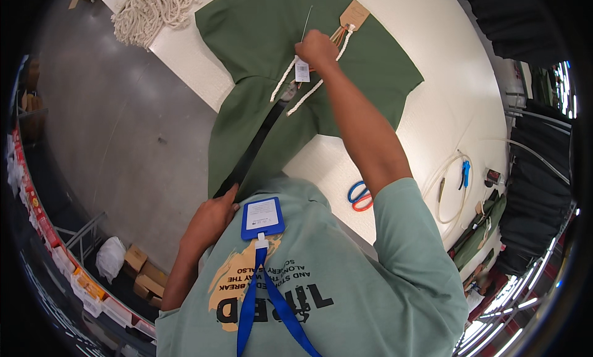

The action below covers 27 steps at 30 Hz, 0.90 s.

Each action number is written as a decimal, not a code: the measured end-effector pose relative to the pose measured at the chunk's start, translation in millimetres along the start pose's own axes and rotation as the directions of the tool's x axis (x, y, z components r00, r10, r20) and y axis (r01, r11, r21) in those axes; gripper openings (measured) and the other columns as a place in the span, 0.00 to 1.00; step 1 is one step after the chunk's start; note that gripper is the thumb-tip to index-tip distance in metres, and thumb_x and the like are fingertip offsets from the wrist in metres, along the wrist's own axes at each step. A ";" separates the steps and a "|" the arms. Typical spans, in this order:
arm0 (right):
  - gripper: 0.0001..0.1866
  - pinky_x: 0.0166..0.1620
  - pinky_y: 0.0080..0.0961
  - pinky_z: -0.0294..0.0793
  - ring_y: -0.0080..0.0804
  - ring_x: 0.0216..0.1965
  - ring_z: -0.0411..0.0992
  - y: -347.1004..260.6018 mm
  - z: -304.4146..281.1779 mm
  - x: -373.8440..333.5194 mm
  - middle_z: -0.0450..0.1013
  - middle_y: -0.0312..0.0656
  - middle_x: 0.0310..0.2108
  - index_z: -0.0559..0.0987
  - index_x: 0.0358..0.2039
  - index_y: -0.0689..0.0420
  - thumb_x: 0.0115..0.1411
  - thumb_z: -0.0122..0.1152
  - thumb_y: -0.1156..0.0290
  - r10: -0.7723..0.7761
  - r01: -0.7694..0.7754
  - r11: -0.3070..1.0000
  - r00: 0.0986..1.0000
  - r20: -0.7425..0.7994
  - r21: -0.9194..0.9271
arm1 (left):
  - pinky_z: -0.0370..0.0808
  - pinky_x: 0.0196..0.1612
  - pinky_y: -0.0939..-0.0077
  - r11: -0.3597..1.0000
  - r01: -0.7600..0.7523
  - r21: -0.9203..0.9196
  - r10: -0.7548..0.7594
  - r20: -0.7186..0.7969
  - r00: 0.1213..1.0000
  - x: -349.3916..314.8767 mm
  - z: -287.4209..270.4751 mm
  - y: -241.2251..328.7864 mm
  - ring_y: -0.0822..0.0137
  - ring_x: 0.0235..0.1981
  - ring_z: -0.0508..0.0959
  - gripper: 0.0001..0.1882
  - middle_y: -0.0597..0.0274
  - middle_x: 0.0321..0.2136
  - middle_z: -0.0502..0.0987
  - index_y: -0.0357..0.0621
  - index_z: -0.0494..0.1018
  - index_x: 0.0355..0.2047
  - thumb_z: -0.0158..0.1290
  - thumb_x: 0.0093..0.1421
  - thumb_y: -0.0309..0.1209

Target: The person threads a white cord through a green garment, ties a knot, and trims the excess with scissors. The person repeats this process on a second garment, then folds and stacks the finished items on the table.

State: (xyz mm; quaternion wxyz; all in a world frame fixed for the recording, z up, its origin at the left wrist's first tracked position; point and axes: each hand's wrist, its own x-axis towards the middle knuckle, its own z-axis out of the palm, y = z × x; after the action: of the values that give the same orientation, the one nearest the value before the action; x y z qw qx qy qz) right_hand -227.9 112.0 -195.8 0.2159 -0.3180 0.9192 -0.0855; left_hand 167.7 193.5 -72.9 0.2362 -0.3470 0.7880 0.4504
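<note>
A dark green cloth piece, possibly an apron [262, 48], lies spread on the table and hangs over its near edge toward me. My left hand [213, 216] is closed on the lower end of a black strap [254, 141] near my body. The strap runs up to a shiny metal piece [288, 93], too small to make out. Over the middle of the cloth, my right hand [318, 50] pinches a thin metal rod [307, 22] that points away from me. Beside its fingers are a small white label [302, 71], white cords [307, 96] and a brown card tag [354, 15].
Blue and red handled scissors [360, 196] lie on the white table [463, 79] to my right. Farther right are a clear hose [437, 190] and a blue tool [464, 175]. A bundle of cream cords [151, 11] sits at the far left. Cardboard boxes [148, 278] stand on the floor.
</note>
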 end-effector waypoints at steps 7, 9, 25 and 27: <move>0.17 0.48 0.41 0.79 0.48 0.44 0.80 21.7 -20.0 23.4 0.82 0.46 0.39 0.86 0.37 0.49 0.50 0.62 0.56 0.089 -0.039 0.978 0.967 -0.237 0.207 | 0.75 0.41 0.51 0.995 0.033 -0.097 -0.028 0.051 0.998 2.8 -4.7 -2.1 0.38 0.36 0.79 0.23 0.35 0.34 0.79 0.44 0.66 0.63 0.49 0.67 0.31; 0.16 0.49 0.43 0.78 0.50 0.44 0.80 24.4 -34.2 28.9 0.82 0.48 0.38 0.86 0.36 0.52 0.50 0.61 0.59 0.108 -0.031 0.966 0.951 -0.290 0.258 | 0.75 0.41 0.50 0.996 0.033 -0.089 -0.027 0.064 0.998 3.2 -7.1 -1.1 0.37 0.36 0.79 0.23 0.35 0.33 0.79 0.44 0.67 0.62 0.49 0.67 0.30; 0.16 0.50 0.42 0.78 0.47 0.46 0.79 65.8 -28.1 39.2 0.82 0.45 0.42 0.86 0.39 0.48 0.52 0.61 0.57 0.240 -0.171 0.939 0.946 -0.216 0.298 | 0.75 0.43 0.51 0.994 -0.101 0.033 0.106 -0.225 0.969 17.9 6.2 -41.9 0.37 0.37 0.79 0.18 0.36 0.35 0.79 0.35 0.72 0.54 0.52 0.63 0.28; 0.16 0.48 0.41 0.78 0.42 0.44 0.80 71.8 -23.9 41.4 0.82 0.41 0.38 0.86 0.37 0.47 0.53 0.64 0.53 0.240 -0.169 0.939 0.946 -0.219 0.300 | 0.76 0.43 0.52 0.992 -0.114 0.057 0.125 -0.267 0.956 21.0 12.6 -46.5 0.38 0.37 0.79 0.18 0.38 0.36 0.79 0.36 0.73 0.53 0.53 0.63 0.27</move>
State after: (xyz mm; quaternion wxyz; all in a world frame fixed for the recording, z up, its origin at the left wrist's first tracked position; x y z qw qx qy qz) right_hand -307.2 142.9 -209.8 0.1474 -0.1734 0.9463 -0.2298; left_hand 190.1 181.0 -118.8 0.1059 -0.3519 0.8413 0.3964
